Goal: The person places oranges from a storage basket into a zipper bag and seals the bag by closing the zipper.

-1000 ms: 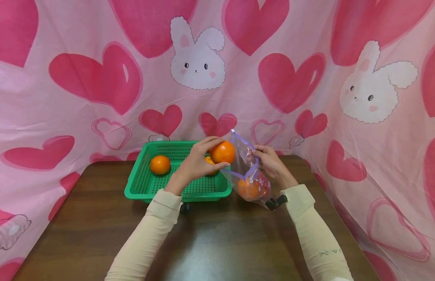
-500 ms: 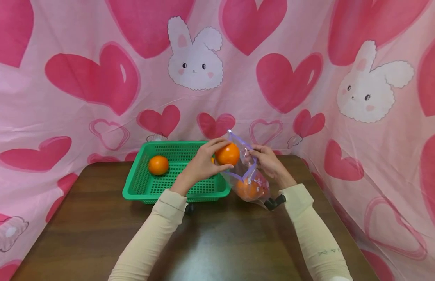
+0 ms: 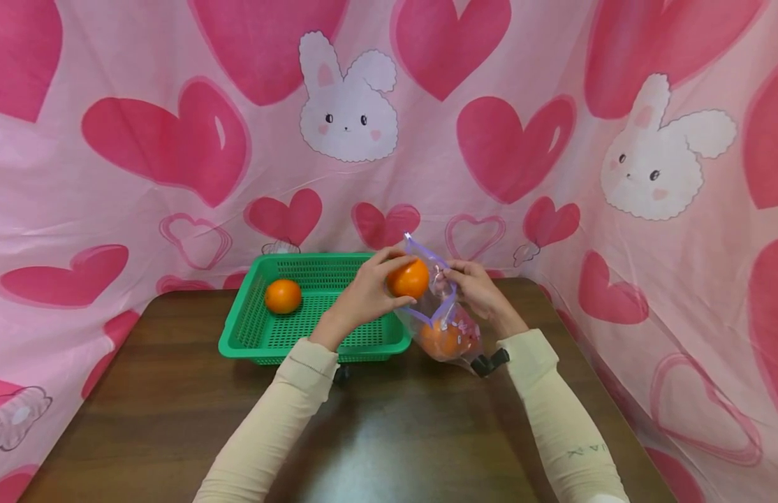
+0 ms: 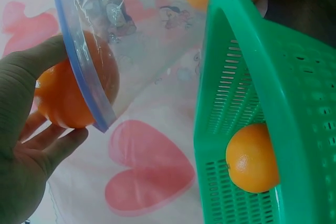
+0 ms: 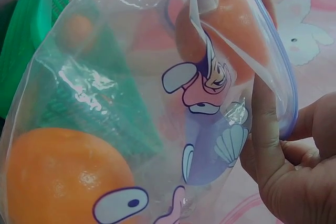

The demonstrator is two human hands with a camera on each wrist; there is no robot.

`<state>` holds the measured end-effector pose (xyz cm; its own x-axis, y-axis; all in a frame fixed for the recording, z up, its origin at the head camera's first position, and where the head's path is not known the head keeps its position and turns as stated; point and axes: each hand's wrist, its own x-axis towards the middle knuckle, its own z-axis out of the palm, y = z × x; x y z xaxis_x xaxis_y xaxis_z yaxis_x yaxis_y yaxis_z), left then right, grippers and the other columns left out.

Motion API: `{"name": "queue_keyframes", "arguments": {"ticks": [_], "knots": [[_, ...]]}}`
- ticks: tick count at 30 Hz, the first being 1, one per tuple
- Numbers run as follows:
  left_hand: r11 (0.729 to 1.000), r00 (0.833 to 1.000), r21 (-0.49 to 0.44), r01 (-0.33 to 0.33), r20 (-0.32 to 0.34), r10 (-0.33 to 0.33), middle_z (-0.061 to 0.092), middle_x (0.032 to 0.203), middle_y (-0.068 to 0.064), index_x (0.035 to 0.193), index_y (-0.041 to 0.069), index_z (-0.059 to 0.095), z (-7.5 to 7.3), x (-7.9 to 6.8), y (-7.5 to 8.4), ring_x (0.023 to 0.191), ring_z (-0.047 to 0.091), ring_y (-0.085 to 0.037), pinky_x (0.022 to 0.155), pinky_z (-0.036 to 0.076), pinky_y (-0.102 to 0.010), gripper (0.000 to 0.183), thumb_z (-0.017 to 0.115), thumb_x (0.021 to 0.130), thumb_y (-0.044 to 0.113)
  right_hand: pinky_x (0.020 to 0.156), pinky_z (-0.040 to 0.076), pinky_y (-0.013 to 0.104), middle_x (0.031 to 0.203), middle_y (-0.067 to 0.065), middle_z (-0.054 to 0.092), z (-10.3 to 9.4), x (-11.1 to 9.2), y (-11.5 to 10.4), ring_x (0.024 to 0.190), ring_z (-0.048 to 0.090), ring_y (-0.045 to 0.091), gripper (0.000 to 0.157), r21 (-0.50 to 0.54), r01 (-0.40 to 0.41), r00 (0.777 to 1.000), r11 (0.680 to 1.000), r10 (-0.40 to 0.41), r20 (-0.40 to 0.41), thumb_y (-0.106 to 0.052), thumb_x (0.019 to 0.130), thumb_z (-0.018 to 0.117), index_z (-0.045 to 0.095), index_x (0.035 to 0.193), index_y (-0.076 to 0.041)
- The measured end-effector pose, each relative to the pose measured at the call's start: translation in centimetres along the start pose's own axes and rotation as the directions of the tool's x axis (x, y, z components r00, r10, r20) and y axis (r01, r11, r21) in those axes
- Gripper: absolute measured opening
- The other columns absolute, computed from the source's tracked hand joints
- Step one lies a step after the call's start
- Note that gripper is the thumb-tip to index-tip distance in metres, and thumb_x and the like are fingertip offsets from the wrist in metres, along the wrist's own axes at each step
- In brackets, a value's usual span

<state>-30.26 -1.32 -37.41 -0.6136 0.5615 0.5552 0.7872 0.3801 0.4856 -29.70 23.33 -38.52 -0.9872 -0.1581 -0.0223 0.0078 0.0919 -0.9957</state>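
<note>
My left hand (image 3: 369,292) grips an orange (image 3: 409,279), fingers over the top and thumb below. That orange is at the mouth of a clear zip bag (image 5: 157,72) with a purple zip edge, partly inside the rim, as the left wrist view shows. My right hand (image 3: 485,292) pinches the rim's right side and keeps the mouth spread. At the bottom of the printed bag sits an orange (image 5: 68,177). A green plastic basket (image 3: 313,353) stands left of the bag, with an orange (image 3: 283,297) in its left part. My left hand hides the basket's right part.
All this stands on a dark wooden table (image 3: 389,426). A pink cloth (image 3: 427,175) with hearts and rabbits hangs behind and at the sides. Low beside my right sleeve is a black object (image 3: 489,363), probably the wrist camera's mount.
My left hand has carried the orange right, from beside the bag's mouth to partly within it. The basket's second orange has gone out of sight behind this hand. My right hand keeps its pinch.
</note>
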Motion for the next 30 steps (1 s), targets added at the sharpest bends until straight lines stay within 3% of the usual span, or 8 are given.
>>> {"name": "queue_keyframes", "arguments": {"ticks": [13, 30], "knots": [[0.990, 0.999, 0.140, 0.013, 0.033, -0.018, 0.057, 0.143, -0.009, 0.140, 0.007, 0.062, 0.2, 0.4, 0.9, 0.128, 0.055, -0.027, 0.104, 0.053, -0.042, 0.068, 0.090, 0.078, 0.019, 0.069, 0.060, 0.025, 0.082, -0.003, 0.067, 0.2, 0.0, 0.1, 0.072, 0.066, 0.008, 0.026, 0.035, 0.019, 1.000, 0.999, -0.019, 0.006, -0.012, 0.108, 0.046, 0.056, 0.120, 0.009], [0.980, 0.997, 0.192, 0.058, 0.033, -0.066, 0.057, 0.137, -0.010, 0.136, 0.006, 0.065, 0.7, 1.0, 1.4, 0.121, 0.055, -0.025, 0.102, 0.054, -0.041, 0.064, 0.090, 0.078, 0.021, 0.066, 0.060, 0.024, 0.082, -0.003, 0.067, -0.1, -0.4, -0.3, 0.070, 0.066, 0.009, 0.026, 0.035, 0.048, 0.999, 0.998, -0.049, 0.013, -0.012, 0.108, 0.047, 0.056, 0.119, 0.010]]}}
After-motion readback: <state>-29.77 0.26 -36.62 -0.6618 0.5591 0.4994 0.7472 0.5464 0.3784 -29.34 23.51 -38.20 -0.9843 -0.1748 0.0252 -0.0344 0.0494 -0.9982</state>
